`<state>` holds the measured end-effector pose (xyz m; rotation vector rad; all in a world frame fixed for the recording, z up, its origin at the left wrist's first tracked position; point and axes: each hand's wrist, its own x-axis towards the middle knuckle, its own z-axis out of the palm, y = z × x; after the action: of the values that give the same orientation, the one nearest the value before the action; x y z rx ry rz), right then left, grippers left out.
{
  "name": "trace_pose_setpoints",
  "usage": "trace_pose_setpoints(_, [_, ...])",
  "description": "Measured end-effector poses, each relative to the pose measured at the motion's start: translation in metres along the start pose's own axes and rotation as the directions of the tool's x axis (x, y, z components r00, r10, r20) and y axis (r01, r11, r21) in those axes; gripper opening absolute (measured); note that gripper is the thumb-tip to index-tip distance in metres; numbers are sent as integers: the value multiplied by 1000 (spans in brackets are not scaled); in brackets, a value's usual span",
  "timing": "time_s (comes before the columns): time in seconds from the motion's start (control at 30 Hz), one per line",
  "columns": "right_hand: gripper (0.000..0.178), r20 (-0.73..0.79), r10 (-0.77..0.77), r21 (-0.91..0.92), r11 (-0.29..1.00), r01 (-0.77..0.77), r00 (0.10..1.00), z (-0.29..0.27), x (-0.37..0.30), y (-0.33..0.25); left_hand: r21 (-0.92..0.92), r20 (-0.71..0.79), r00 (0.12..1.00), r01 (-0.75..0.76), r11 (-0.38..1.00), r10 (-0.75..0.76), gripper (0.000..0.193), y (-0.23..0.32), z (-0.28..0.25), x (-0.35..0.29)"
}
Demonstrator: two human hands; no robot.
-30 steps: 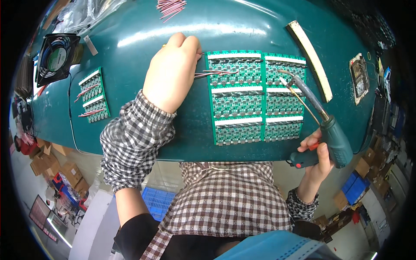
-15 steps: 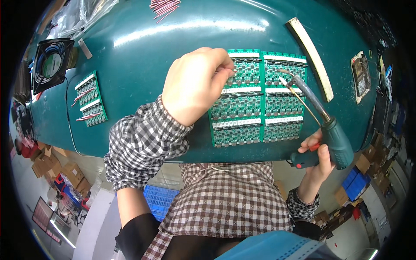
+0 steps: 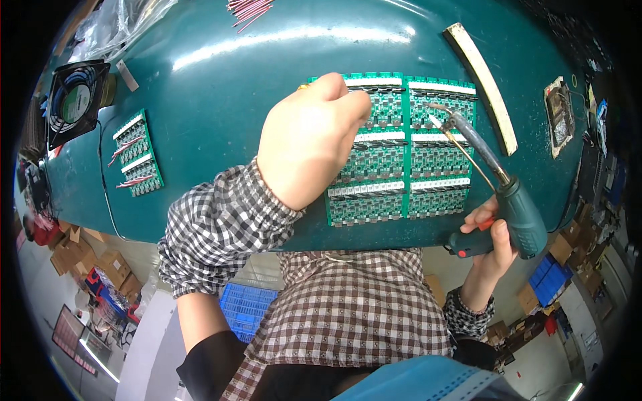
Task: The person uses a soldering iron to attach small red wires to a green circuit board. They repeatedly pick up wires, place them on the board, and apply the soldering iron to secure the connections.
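Note:
My left hand (image 3: pixel 309 137) is closed over the upper left corner of the green circuit boards (image 3: pixel 438 157); its fingertips are turned away, and what they pinch, if anything, is hidden. White strips and black parts run in rows across these boards. At the right, my right hand (image 3: pixel 493 237) is wrapped around the grip of a dark green soldering gun (image 3: pixel 520 217) with a red trigger. Its bent metal tip and thin solder feed tube point left, above the upper right board.
A smaller circuit board (image 3: pixel 138 154) with red and white wires lies at the left, near a black fan (image 3: pixel 75 103). More wires (image 3: pixel 249 10) lie at the far edge. A pale curved strip (image 3: pixel 483 87) and a worn flat block (image 3: pixel 559 117) are at the right.
My left hand has shifted slightly right and rolled over, so its fingertips are now turned out of sight. The right hand and the soldering gun have hardly moved.

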<state>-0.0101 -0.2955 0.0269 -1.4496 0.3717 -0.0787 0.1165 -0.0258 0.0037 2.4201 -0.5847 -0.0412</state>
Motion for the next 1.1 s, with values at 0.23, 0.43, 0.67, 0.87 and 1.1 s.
trace_pose_setpoints(0.23, [34, 22, 17, -8, 1000, -17, 1000, 3, 2, -1, 37, 11, 1000, 20, 999, -21, 7, -3, -1, -13])
trace_pose_setpoints(0.43, [46, 95, 24, -96, 995, -15, 995, -1, 1, 3, 239, -45, 981, -172, 956, 188, 19, -2, 4, -9])
trace_pose_setpoints(0.67, [46, 79, 26, -107, 994, -18, 997, 2, 1, 1, 137, 23, 994, -113, 984, 111, 18, 0, 4, -17])
trace_pose_setpoints(0.87, [44, 64, 22, -75, 997, -17, 998, 0, 1, 1, -6, -74, 997, -33, 999, 32, 14, 2, -4, -10])
trace_pose_setpoints(1.1, [46, 66, 10, -91, 996, -3, 998, 2, 2, -4, -20, -67, 997, 29, 999, -30, 5, -1, 12, 11])
